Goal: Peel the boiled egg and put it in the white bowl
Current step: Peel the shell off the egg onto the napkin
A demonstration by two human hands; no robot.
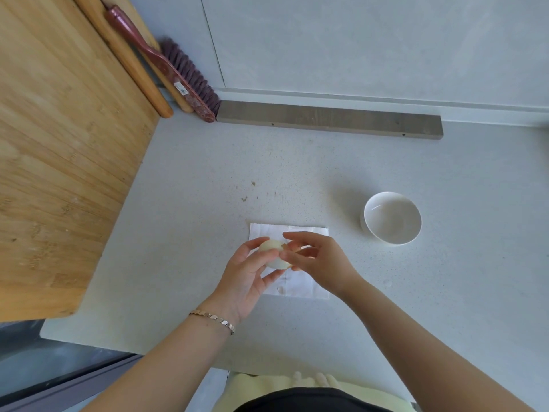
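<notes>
slipping is judged the main risk: the boiled egg is cradled in the curled fingers of the left hand above the paper sheet, near the front edge of the counter, while its right end is pinched by the right hand. if the bared white is squeezed too hard, it could be gouged or dropped. counted: one egg, one white bowl toward the right edge, one sheet, two hands.

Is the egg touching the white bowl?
Apart. The head view shows the egg gripped in the left hand, with bare counter between it and the white bowl.
</notes>
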